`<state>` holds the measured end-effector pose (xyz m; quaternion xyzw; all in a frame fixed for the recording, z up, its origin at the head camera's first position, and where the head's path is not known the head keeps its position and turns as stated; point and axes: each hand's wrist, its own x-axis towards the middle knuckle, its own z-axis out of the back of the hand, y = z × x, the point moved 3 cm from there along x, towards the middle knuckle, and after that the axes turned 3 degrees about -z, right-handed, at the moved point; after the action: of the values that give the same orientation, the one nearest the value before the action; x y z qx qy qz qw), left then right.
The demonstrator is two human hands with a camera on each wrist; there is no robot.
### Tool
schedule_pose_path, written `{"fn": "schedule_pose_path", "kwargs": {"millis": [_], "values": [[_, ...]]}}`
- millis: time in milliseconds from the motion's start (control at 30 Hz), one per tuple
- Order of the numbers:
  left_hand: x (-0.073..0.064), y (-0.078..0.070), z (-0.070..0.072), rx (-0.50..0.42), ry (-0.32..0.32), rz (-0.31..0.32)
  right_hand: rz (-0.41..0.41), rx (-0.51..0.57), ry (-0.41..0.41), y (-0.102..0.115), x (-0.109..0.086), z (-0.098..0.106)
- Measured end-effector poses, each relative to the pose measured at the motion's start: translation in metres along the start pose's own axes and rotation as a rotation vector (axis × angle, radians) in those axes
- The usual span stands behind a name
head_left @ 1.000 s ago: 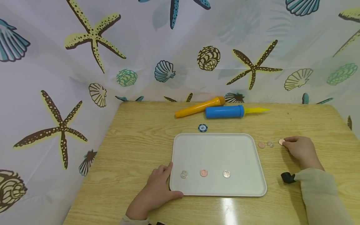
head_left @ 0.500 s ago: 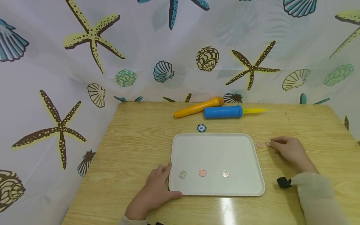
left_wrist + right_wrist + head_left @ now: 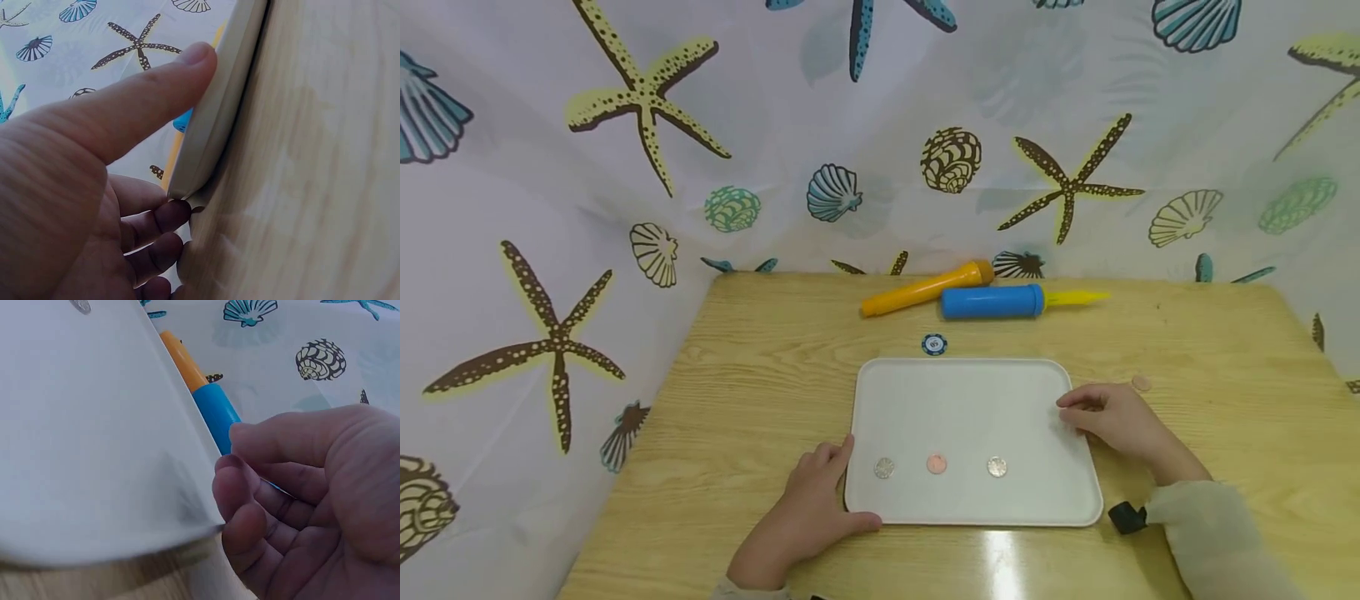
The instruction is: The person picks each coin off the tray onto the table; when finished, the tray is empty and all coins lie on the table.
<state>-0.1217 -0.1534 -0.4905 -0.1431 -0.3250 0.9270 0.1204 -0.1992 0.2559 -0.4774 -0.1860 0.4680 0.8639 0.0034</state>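
A white tray [image 3: 962, 408] lies on the wooden table. My left hand [image 3: 812, 504] holds its near left corner, thumb [image 3: 194, 59] along the front edge and fingers against the left side. Inside the tray lie a silver coin [image 3: 883, 467], a copper coin [image 3: 936, 464] and another silver coin [image 3: 996, 467] in a row. My right hand [image 3: 1120, 421] is over the tray's right edge, thumb and fingertips pinched together; a coin between them is hidden by the fingers. Behind that hand, one copper-coloured coin [image 3: 1141, 382] shows on the table.
Behind the tray lies a blue poker chip [image 3: 934, 344]. At the back of the table are an orange stick [image 3: 921, 290] and a blue hand pump [image 3: 992, 302] with a yellow nozzle. A curtain [image 3: 865, 125] printed with shells and starfish hangs behind.
My right hand has moved left, from the far right coin to the silver coin beside it, then over the tray's right edge. The left hand keeps its hold.
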Motion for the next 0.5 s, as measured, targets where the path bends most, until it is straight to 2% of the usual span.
{"fn": "schedule_pose_path", "kwargs": {"millis": [167,333,500], "values": [[0.000,0.001,0.002,0.004,0.005,0.006,0.058,-0.017,0.048,0.010,-0.003,-0.016],[0.001,0.001,0.001,0.004,0.009,0.013,0.120,0.000,0.158,0.020,-0.007,-0.037],[-0.001,-0.001,0.001,-0.005,0.007,0.007,0.125,0.002,0.209,0.024,-0.012,-0.058]]}}
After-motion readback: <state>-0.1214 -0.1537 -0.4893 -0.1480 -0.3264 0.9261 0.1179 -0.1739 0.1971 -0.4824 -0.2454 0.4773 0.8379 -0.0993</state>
